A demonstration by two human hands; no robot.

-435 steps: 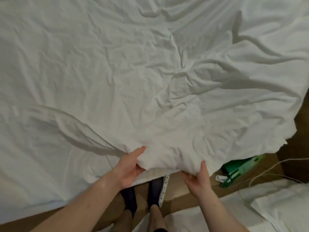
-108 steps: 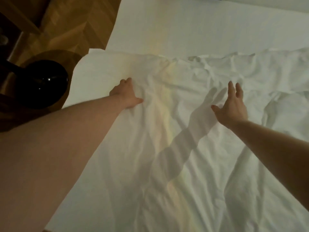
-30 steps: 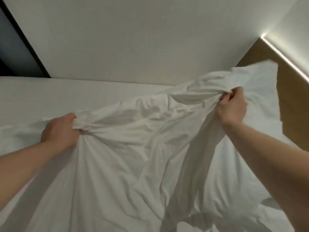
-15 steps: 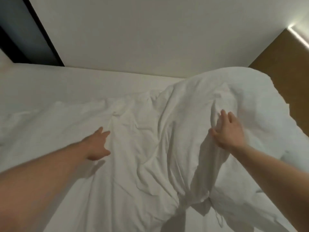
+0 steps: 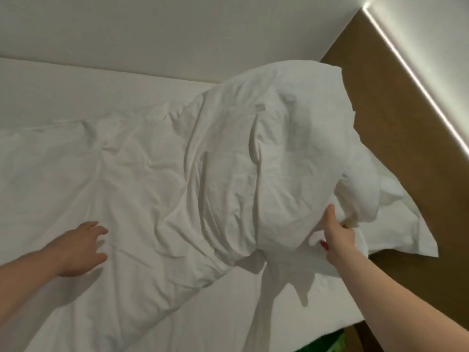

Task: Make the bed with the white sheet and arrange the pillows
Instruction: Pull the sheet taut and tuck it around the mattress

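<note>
1. We see the bed point(image 5: 63, 102), a broad white mattress that fills most of the view and runs back to a pale wall point(image 5: 177, 29).
2. The white sheet point(image 5: 157, 189) lies crumpled across the bed. On our left it is fairly flat against the mattress with shallow creases; towards the right it billows up into a high, rounded mound, and its near edge runs diagonally down to the lower left.
3. A brown wooden panel point(image 5: 396, 138) stands at the right side of the bed, with a bright light strip point(image 5: 416, 80) running slantwise along its upper edge.
4. A white pillow point(image 5: 396, 224) lies on the right, just behind the raised sheet, one flat corner pointing out over the panel.
5. Our left hand point(image 5: 81, 247) is spread, fingers loosely apart, low over the flat part of the sheet; we cannot tell if it touches the cloth.
6. Our right hand point(image 5: 337, 232) pinches a fold of the sheet at the mound's lower right edge, thumb up and fingers curled into the fabric.
7. A small green object point(image 5: 327, 345) shows at the bottom edge, below the bed; we cannot tell what it is.
</note>
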